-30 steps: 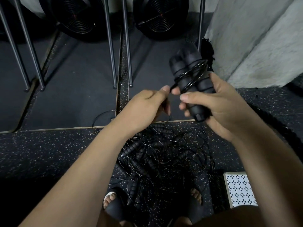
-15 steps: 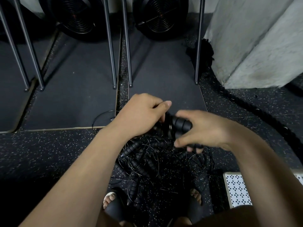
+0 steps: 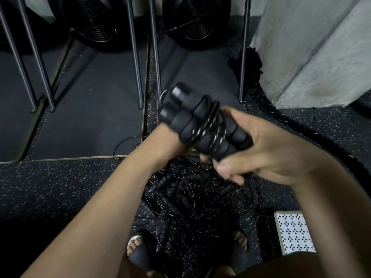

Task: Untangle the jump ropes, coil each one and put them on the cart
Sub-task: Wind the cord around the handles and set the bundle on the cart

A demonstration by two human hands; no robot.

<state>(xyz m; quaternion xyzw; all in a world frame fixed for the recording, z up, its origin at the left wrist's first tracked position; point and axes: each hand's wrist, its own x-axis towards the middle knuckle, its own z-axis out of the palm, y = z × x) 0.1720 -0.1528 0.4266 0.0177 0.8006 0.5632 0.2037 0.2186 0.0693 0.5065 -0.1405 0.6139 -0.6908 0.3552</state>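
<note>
My right hand [image 3: 267,149] grips the coiled jump rope [image 3: 202,125] up in the air in front of me. The fingers and thumb are curled round the near end of its two black foam handles, which lie side by side and tilt away to the left. Several turns of thin cord are wound round their middle. My right forearm comes in from the lower right, with the wrist bent so the palm faces left. My left hand [image 3: 167,140] reaches in from the lower left and sits right behind and under the handles. Its fingers are hidden by them, so I cannot tell whether it holds anything. Below both hands, the tangled pile of jump ropes [image 3: 190,199] lies on the speckled floor [image 3: 60,187], between my sandalled feet [image 3: 136,247] and the near edge of the dark mats [image 3: 86,117]. A white patterned panel [image 3: 293,231] lies at the floor's lower right.
</note>
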